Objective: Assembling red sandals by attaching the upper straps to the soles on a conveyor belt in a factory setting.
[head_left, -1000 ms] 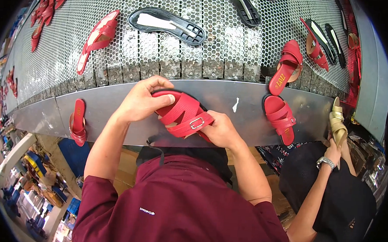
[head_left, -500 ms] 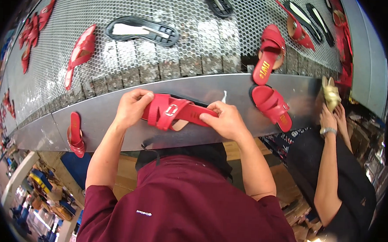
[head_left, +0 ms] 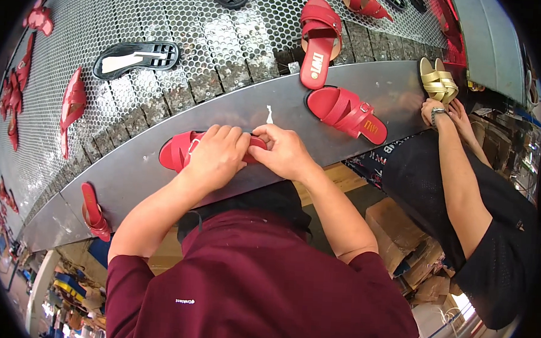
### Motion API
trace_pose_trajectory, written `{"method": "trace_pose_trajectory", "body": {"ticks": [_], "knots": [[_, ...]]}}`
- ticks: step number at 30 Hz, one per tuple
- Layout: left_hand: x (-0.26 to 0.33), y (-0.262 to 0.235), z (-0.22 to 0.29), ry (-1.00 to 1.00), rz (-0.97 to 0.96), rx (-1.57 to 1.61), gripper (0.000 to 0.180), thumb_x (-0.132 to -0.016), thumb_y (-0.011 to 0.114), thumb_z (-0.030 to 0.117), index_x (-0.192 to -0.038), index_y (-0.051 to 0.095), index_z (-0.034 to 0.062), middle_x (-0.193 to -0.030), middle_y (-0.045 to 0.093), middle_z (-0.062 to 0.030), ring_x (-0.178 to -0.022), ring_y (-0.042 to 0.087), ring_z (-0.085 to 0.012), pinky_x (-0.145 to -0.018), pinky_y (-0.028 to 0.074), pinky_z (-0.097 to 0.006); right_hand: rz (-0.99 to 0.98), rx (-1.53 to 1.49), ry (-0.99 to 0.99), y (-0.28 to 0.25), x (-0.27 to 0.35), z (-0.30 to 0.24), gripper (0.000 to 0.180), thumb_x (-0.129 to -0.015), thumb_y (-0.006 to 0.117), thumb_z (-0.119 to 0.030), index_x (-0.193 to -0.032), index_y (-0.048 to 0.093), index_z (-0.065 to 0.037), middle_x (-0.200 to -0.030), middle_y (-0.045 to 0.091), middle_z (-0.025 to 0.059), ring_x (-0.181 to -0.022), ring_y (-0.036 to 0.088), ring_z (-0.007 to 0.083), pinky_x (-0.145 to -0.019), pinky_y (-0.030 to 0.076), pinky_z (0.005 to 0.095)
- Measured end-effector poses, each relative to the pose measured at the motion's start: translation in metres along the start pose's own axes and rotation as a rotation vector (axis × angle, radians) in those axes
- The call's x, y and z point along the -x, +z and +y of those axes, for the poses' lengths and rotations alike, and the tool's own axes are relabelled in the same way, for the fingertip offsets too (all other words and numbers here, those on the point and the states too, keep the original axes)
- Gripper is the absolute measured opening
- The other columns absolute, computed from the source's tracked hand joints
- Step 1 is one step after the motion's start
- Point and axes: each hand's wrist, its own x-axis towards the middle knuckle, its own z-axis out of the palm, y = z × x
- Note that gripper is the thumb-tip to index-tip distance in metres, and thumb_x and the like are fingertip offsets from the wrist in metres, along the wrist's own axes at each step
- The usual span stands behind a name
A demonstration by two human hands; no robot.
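A red strappy slide sandal [head_left: 175,151] lies along the metal ledge in front of me, its toe to the left. My left hand [head_left: 217,156] wraps over the sandal's middle, fingers closed, covering most of the straps and part of the buckle. At the heel end my right hand [head_left: 282,150] pinches the sandal between thumb and fingers. Just beyond the right hand, a small white scrap [head_left: 269,114] sits on the ledge. To the right rest another red sandal [head_left: 345,113] and a red sandal [head_left: 319,44] that overlaps the mesh's edge.
Beyond the metal ledge [head_left: 237,109] runs a mesh conveyor belt [head_left: 203,49] carrying a black sole [head_left: 135,59] and several red sandals. One red sandal [head_left: 95,212] stands at the ledge's left end. On the right, a co-worker's hands [head_left: 442,112] touch gold sandals [head_left: 439,81].
The sandal has come down flat onto the ledge. My left hand has moved from its toe to over its middle, closer to the right hand. The view has shifted right.
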Motion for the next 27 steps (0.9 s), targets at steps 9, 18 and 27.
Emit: {"method": "trace_pose_trajectory", "body": {"ticks": [9, 18, 27], "knots": [[-0.001, -0.011, -0.001, 0.057, 0.196, 0.079, 0.065, -0.062, 0.082, 0.022, -0.121, 0.058, 0.0060, -0.109, 0.059, -0.0088, -0.096, 0.058, -0.0288, -0.086, 0.046, -0.040, 0.188, 0.662, -0.541, -0.025, 0.005, 0.020, 0.073, -0.061, 0.085, -0.023, -0.127, 0.057, -0.010, -0.116, 0.054, 0.0088, -0.113, 0.047, 0.0308, -0.099, 0.037, 0.0422], [0.001, -0.030, -0.002, 0.044, 0.233, 0.204, 0.066, -0.059, 0.084, 0.019, -0.120, 0.061, 0.0062, -0.106, 0.061, -0.0075, -0.092, 0.060, -0.0283, -0.080, 0.048, -0.040, -0.095, -0.010, -0.258, -0.030, 0.016, -0.004, 0.066, -0.075, 0.074, -0.011, -0.135, 0.047, -0.002, -0.092, 0.069, 0.0176, -0.080, 0.069, 0.0288, -0.074, 0.054, 0.0361], [-0.002, -0.035, -0.001, 0.049, 0.199, 0.218, 0.063, -0.063, 0.082, 0.021, -0.120, 0.061, 0.0054, -0.108, 0.060, -0.0091, -0.096, 0.059, -0.0301, -0.084, 0.048, -0.042, -0.097, -0.022, -0.285, -0.035, 0.017, -0.012, 0.064, -0.076, 0.074, -0.012, -0.133, 0.047, 0.000, -0.094, 0.069, 0.0196, -0.084, 0.069, 0.0298, -0.076, 0.054, 0.0367]]}}
